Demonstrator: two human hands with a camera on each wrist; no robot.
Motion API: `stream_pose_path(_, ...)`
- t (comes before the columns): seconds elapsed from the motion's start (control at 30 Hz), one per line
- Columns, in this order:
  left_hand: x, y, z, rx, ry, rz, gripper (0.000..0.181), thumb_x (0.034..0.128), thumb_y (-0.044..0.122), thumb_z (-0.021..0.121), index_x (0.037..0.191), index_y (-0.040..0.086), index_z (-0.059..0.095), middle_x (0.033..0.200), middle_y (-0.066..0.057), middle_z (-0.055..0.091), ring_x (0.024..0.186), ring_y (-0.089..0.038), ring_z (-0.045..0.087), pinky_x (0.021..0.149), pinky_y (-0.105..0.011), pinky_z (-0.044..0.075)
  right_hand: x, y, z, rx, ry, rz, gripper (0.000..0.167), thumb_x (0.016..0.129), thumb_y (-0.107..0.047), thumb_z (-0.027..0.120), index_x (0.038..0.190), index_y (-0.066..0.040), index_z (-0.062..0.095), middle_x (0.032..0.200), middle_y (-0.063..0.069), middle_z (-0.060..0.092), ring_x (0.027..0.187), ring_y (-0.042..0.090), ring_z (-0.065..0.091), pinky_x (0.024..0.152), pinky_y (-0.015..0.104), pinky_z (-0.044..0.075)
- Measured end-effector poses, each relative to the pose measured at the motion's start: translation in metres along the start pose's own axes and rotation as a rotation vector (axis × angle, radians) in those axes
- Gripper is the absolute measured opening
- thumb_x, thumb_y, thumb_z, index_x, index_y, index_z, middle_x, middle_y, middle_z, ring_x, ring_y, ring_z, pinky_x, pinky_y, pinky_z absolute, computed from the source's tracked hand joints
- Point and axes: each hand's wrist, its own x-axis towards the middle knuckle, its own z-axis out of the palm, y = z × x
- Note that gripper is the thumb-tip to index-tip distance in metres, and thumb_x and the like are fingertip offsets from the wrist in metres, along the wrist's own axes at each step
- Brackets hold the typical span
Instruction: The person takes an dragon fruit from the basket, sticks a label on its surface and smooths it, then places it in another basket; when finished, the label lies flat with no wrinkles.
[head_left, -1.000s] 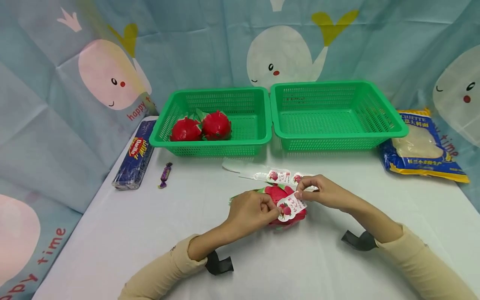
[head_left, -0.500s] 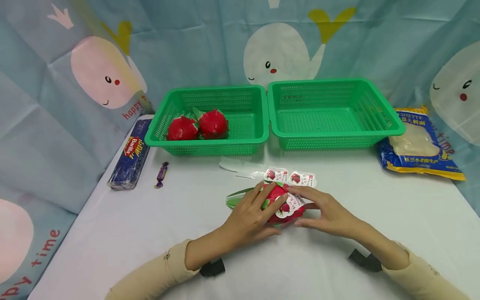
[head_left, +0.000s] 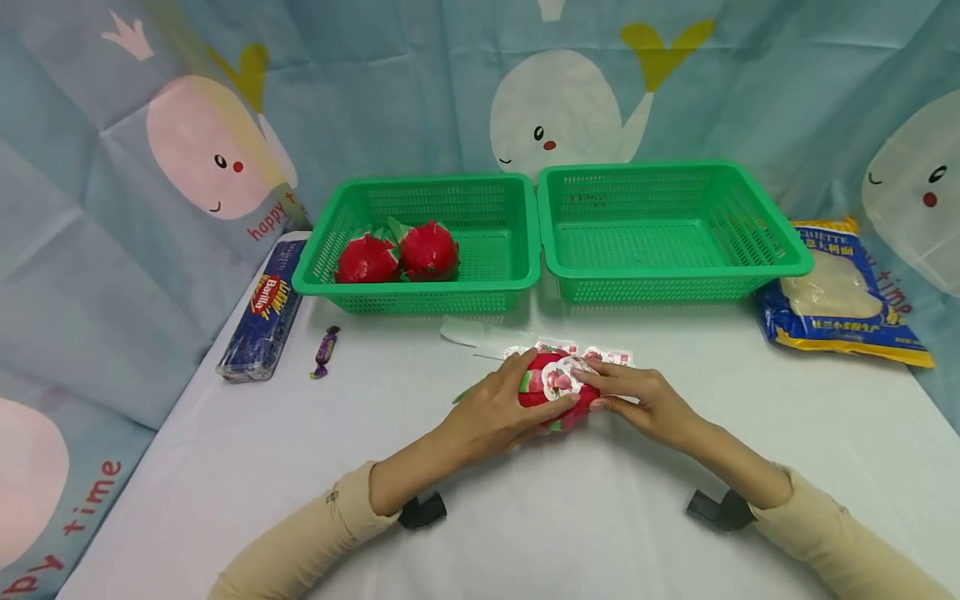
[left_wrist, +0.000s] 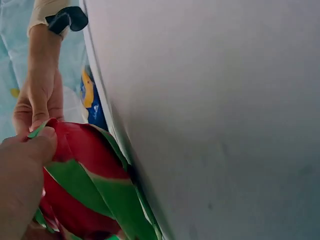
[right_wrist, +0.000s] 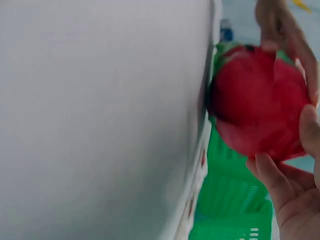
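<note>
Dragon fruit (right_wrist: 260, 100): between your two hands, with fingers touching it on both sides; you cannot tell from these views whether its underside meets the table (head_left: 525, 517).
Sticker (head_left: 562, 377): flat against the upper face of the dragon fruit, a white label with a fruit picture, lying between your left thumb and your right fingertips.
Left hand (head_left: 487, 412): grasping the dragon fruit from its left; your thumb lies across the near side, just below the sticker, while your fingers reach along the far side.
Right hand (head_left: 652, 400): grasping the dragon fruit from its right; your fingertips press on top at the sticker's right end, and your thumb bears on the side below them.
Sticker strip (head_left: 607, 357): on the table just beyond the dragon fruit, partly hidden behind it.
Left basket (head_left: 420, 300): green, beyond the dragon fruit and to its left, with two red fruits (head_left: 429, 252) inside, side by side.
Right basket (head_left: 675, 287): green, beyond the dragon fruit and to its right, next to the other basket.
Candy (head_left: 325, 352): purple wrapper, well to the left of the dragon fruit.
Spaghetti pack (head_left: 264, 308): dark blue, farther left of the dragon fruit than the candy.
Pasta bag (head_left: 840, 292): blue and yellow, well to the right of the dragon fruit.
</note>
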Motion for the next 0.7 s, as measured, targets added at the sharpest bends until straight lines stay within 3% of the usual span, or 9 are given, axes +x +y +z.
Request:
stream_pose_path(0.1,0.001,-0.001,0.001,0.063,0.042,0.052,0.045,0.0856,0.039,0.062,0.128,0.042,0.047,0.129,-0.023,0.044,0.115,-0.034,0.048,0.081,-0.035,0.054,0.001,0.003,-0.003,-0.092,-0.022,-0.090,0.034,0.087,-0.021,0.062,0.120,-0.013,0.062,0.117,0.018,0.062,0.119,0.012,0.053,0.102,0.013,0.033)
stream_pose_path(0.17,0.000,-0.002,0.001,0.049,0.057,0.069,0.047,0.0848,0.039,0.063,0.129,0.041,0.047,0.129,-0.022,0.044,0.115,-0.034,0.048,0.081,-0.034,0.054,0.003,0.003,-0.005,-0.127,-0.049,-0.103,0.036,0.088,-0.027,0.061,0.121,-0.014,0.061,0.117,0.016,0.061,0.115,0.015,0.055,0.102,0.012,0.033)
stream_pose_path(0.27,0.000,-0.005,0.002,-0.026,0.057,0.073,0.051,0.0814,0.039,0.068,0.129,0.036,0.049,0.131,-0.020,0.043,0.119,-0.033,0.047,0.081,-0.034,0.054,0.007,0.003,-0.006,-0.126,-0.110,-0.049,0.052,0.081,-0.027,0.070,0.128,-0.012,0.055,0.115,0.010,0.057,0.106,0.015,0.054,0.094,0.011,0.039)
stream_pose_path(0.4,-0.001,-0.008,0.002,-0.097,0.017,0.016,0.062,0.0785,0.043,0.070,0.133,0.023,0.047,0.134,-0.016,0.043,0.120,-0.030,0.049,0.080,-0.034,0.055,0.011,0.005,-0.005,-0.056,-0.143,0.073,0.075,0.069,-0.021,0.080,0.134,-0.007,0.047,0.107,0.001,0.054,0.099,0.009,0.052,0.080,0.017,0.049)
stream_pose_path(0.53,0.000,-0.011,0.001,-0.122,-0.006,-0.048,0.075,0.0765,0.047,0.070,0.134,0.008,0.042,0.135,-0.014,0.045,0.119,-0.027,0.052,0.079,-0.033,0.055,0.011,0.004,-0.005,-0.034,-0.121,0.117,0.077,0.066,-0.018,0.081,0.133,-0.006,0.047,0.107,0.002,0.059,0.101,0.011,0.057,0.085,0.018,0.049)
stream_pose_path(0.6,0.000,-0.012,0.000,-0.138,-0.011,-0.061,0.077,0.0756,0.047,0.070,0.133,0.005,0.042,0.134,-0.013,0.046,0.119,-0.026,0.052,0.079,-0.033,0.055,0.009,0.000,-0.005,-0.075,-0.080,0.072,0.073,0.065,-0.016,0.081,0.131,-0.005,0.051,0.108,0.006,0.064,0.094,0.011,0.062,0.082,0.015,0.049)
stream_pose_path(0.7,0.002,-0.015,-0.003,-0.177,-0.019,-0.076,0.075,0.0752,0.047,0.071,0.132,0.006,0.043,0.133,-0.012,0.047,0.118,-0.023,0.053,0.079,-0.031,0.055,0.006,-0.004,-0.003,-0.202,0.019,-0.012,0.056,0.074,-0.028,0.074,0.124,-0.006,0.058,0.103,0.011,0.069,0.085,0.015,0.068,0.077,0.015,0.051)
